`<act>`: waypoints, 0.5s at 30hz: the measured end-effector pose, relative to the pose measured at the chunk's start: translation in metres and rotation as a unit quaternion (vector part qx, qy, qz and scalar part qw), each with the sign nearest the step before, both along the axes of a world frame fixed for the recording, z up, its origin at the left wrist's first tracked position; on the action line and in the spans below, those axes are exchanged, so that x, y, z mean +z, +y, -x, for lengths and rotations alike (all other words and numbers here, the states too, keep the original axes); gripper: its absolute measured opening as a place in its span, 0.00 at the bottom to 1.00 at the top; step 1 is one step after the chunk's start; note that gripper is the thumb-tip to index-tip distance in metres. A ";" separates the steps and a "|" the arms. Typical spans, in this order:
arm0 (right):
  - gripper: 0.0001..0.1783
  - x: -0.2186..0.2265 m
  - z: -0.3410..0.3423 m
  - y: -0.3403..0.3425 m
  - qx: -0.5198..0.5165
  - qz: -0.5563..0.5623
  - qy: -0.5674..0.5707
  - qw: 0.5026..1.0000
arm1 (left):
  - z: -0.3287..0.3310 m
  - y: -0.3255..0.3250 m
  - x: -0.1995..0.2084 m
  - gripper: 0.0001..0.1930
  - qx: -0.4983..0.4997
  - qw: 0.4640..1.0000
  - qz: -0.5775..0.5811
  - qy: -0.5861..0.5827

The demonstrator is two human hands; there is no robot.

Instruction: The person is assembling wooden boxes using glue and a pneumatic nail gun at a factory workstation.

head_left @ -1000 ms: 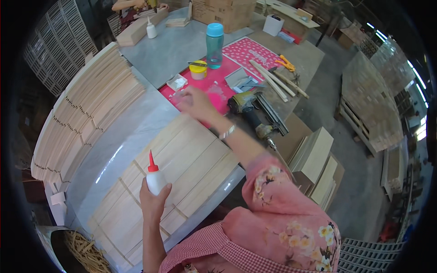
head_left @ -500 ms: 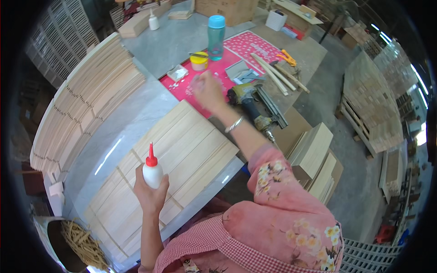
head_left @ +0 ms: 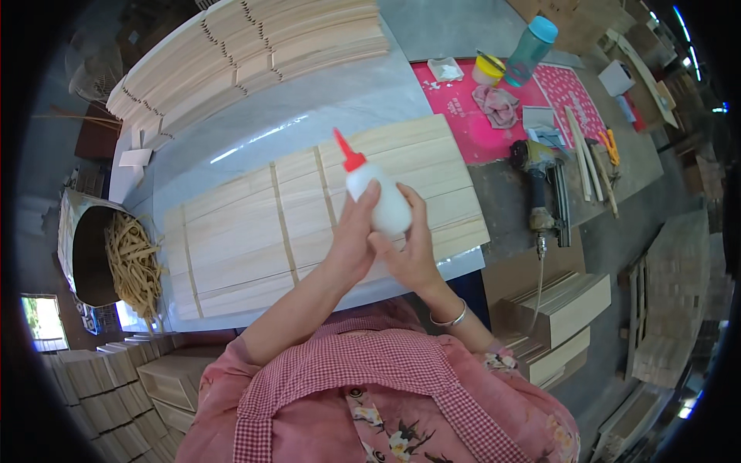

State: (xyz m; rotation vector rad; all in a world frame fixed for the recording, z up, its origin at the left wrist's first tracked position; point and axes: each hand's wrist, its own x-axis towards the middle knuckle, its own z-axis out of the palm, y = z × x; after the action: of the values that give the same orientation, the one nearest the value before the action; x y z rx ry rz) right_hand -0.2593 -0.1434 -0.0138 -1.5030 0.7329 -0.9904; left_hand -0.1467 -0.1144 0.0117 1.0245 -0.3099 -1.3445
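Between both my hands is a white squeeze bottle with a red pointed nozzle, tilted so the tip points up and to the left. My left hand grips its near left side, thumb along the body. Around its right side and base curl the fingers of my right hand, which has a bracelet at the wrist. Below the bottle, pale wooden slats lie edge to edge on the grey table, with narrow strips running across them.
Long stacks of thin boards line the far side. A bin of wood strips stands at left. On the right are a pink mat, a crumpled cloth, a blue water bottle, a yellow-lidded jar and a nail gun.
My right hand has come back from the pink mat onto the squeeze bottle, where a crumpled cloth now shows. The bottle, upright before in my left hand, is tilted. The view has turned left.
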 end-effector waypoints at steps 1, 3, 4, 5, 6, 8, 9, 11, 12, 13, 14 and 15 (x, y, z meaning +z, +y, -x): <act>0.40 0.000 0.001 -0.001 -0.030 -0.020 -0.008 0.999 | 0.003 -0.002 -0.005 0.27 0.002 1.000 -0.001 -0.001; 0.39 0.005 0.008 -0.007 -0.057 -0.041 -0.015 0.997 | 0.011 -0.003 -0.018 0.29 -0.036 0.999 0.037 -0.004; 0.37 0.013 0.015 -0.017 -0.081 -0.063 -0.011 0.995 | 0.014 -0.001 -0.024 0.30 -0.054 0.997 0.055 -0.004; 0.35 0.020 0.022 -0.028 -0.105 -0.084 -0.007 0.991 | 0.015 0.002 -0.029 0.30 -0.072 0.995 0.073 -0.005; 0.35 0.026 0.031 -0.040 -0.140 -0.006 -0.028 0.990 | 0.014 0.007 -0.030 0.30 -0.066 0.995 0.071 -0.005; 0.34 0.039 0.051 -0.068 -0.218 0.120 -0.076 0.966 | 0.008 0.020 -0.029 0.34 -0.104 0.962 0.071 -0.242; 0.32 0.047 0.055 -0.076 -0.243 0.080 -0.122 0.959 | 0.004 0.026 -0.029 0.36 -0.123 0.924 0.069 -0.355; 0.30 0.050 0.065 -0.098 -0.271 0.043 -0.169 0.947 | 0.001 0.033 -0.029 0.38 -0.144 0.871 0.069 -0.464; 0.29 0.032 0.073 -0.116 -0.287 0.073 -0.105 0.949 | -0.001 0.037 -0.030 0.39 -0.166 0.813 0.075 -0.552; 0.28 0.013 0.084 -0.135 -0.305 0.105 -0.039 0.946 | -0.002 0.038 -0.032 0.41 -0.189 0.746 0.084 -0.633; 0.27 -0.005 0.094 -0.151 -0.322 0.135 0.027 0.937 | -0.003 0.040 -0.033 0.43 -0.208 0.669 0.094 -0.707; 0.26 -0.013 0.098 -0.162 -0.334 0.163 0.092 0.924 | -0.005 0.041 -0.036 0.44 -0.224 0.585 0.100 -0.773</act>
State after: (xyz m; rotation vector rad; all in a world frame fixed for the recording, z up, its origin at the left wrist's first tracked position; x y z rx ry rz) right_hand -0.3573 -0.3057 -0.0266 -1.6809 1.3220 -1.5511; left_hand -0.1416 -0.0738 -0.0241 1.7611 -2.0952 -0.3657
